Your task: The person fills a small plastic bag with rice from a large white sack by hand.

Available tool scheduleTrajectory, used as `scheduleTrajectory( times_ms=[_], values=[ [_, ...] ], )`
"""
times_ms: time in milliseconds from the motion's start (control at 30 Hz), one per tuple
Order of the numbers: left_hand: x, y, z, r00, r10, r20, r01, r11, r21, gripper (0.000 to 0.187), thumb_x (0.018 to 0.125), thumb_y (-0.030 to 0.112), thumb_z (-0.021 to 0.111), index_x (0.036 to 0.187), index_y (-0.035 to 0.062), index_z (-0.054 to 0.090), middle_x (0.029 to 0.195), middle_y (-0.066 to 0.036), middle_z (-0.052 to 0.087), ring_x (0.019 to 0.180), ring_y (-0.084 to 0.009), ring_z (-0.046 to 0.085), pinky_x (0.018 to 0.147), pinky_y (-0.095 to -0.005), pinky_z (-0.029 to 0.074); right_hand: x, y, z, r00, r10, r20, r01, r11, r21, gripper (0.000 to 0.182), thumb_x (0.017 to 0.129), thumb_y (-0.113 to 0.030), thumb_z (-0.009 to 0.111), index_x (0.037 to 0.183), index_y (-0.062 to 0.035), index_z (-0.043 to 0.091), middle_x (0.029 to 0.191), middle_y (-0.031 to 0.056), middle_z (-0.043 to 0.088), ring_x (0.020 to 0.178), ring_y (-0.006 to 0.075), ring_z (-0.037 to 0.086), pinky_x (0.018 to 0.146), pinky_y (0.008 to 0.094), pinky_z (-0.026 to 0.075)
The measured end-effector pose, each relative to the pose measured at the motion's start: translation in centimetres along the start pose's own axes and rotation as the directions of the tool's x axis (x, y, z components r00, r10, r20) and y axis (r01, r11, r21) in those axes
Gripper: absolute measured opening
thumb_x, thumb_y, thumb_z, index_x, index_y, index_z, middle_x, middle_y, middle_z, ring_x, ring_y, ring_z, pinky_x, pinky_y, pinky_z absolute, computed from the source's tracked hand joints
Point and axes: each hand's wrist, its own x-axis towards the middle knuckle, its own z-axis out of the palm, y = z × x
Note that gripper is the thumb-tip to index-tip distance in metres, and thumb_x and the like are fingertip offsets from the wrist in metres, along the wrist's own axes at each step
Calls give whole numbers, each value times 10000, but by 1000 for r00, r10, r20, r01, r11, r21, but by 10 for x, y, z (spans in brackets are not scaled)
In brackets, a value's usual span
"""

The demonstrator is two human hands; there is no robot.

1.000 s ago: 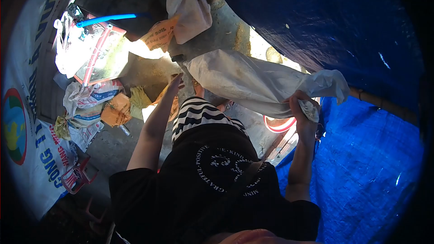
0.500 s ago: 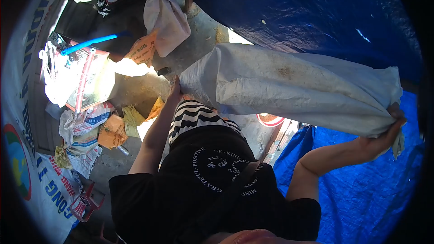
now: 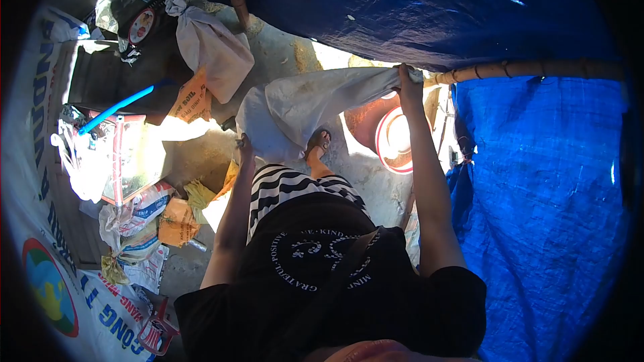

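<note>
A long white woven sack (image 3: 295, 107) is stretched between my two hands in front of my legs. My left hand (image 3: 246, 147) is closed on its near left edge. Farther out and to the right, my right hand (image 3: 406, 80) grips the sack's other end, which is bunched up and narrow. The middle of the sack sags in folds above the floor. Beneath it, my sandalled foot (image 3: 319, 144) shows on the concrete.
A tied pale sack (image 3: 213, 50) stands at the back left. Left lie a blue tube (image 3: 117, 108), a red-framed box (image 3: 134, 154) and crumpled bags (image 3: 137, 221). A red-rimmed basin (image 3: 396, 141), a bamboo pole (image 3: 530, 70) and blue tarpaulin (image 3: 543, 214) are right.
My right hand has swung from the far right inward and away from my body, carrying its end of the sack. The sack now hangs slacker and more folded. My left hand has dropped slightly.
</note>
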Motion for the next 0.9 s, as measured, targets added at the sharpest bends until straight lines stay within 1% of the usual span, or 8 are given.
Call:
scheduleTrajectory(
  times_ms=[200, 233, 333, 433, 567, 633, 767, 900],
  values=[
    [-51, 29, 2, 991, 60, -116, -65, 997, -40, 598, 813, 450, 387, 1168, -28, 338, 1123, -161, 429, 968, -236, 476, 742, -341, 438, 49, 42, 5, 993, 23, 116, -46, 979, 198, 375, 772, -217, 561, 1078, -67, 405, 945, 50, 501, 743, 161, 540, 585, 282, 517],
    [-62, 36, 8, 985, 42, -169, -61, 992, -108, 622, 808, 454, 389, 1140, -72, 362, 1122, -182, 435, 979, -234, 472, 775, -316, 422, 59, 44, 3, 971, 101, 217, -149, 965, 218, 600, 733, -159, 605, 1207, -80, 246, 1022, 90, 464, 718, 181, 547, 582, 290, 516],
    [-59, 34, 11, 972, 7, -234, -46, 986, -160, 602, 807, 453, 392, 1140, -47, 369, 1119, -174, 438, 999, -259, 463, 793, -357, 425, 71, 74, 1, 979, 201, 41, -206, 958, 201, 806, 686, -108, 641, 1266, -92, 81, 1055, 135, 435, 698, 199, 556, 566, 293, 514],
    [-56, 34, 18, 965, -39, -261, -30, 966, -257, 579, 809, 446, 396, 1155, -17, 364, 1120, -163, 437, 989, -265, 472, 766, -369, 445, 83, 116, -1, 940, 113, -323, -183, 963, -196, 961, 591, -128, 675, 1282, -58, 11, 1021, 166, 487, 666, 207, 577, 481, 279, 501],
    [-54, 29, 41, 979, -2, -202, -47, 971, -235, 561, 813, 429, 400, 1167, -3, 352, 1133, -151, 428, 967, -260, 487, 733, -343, 464, 43, 126, -13, 880, 430, 203, -421, 903, -88, 436, 705, -115, 547, 1100, 7, 407, 922, 167, 540, 584, 208, 580, 475, 257, 495],
    [-54, 30, 52, 984, -19, -176, -24, 971, -240, 557, 814, 424, 405, 1168, -3, 348, 1139, -138, 424, 948, -248, 500, 716, -330, 473, 16, 142, -7, 855, 415, 312, -346, 903, -254, 289, 727, -112, 509, 995, -4, 494, 832, 158, 569, 546, 198, 582, 462, 271, 482],
    [-37, 23, 72, 996, -59, -63, 29, 918, -397, 461, 865, 384, 300, 1182, 50, 321, 1153, -127, 412, 1008, -253, 472, 770, -399, 462, -53, 138, 26, 725, 255, 640, 277, 742, -610, 280, 710, -153, 541, 941, 2, 515, 708, 117, 583, 635, 209, 588, 600, 306, 456],
    [-44, 29, 93, 998, -52, 26, 58, 870, -489, 414, 876, 339, 285, 1169, 53, 345, 1129, -117, 436, 1004, -252, 473, 782, -412, 456, -97, 151, 70, 504, 310, 806, 415, 732, -541, 350, 664, -234, 581, 938, -19, 549, 848, 171, 583, 826, 294, 561, 745, 370, 427]
  ],
)
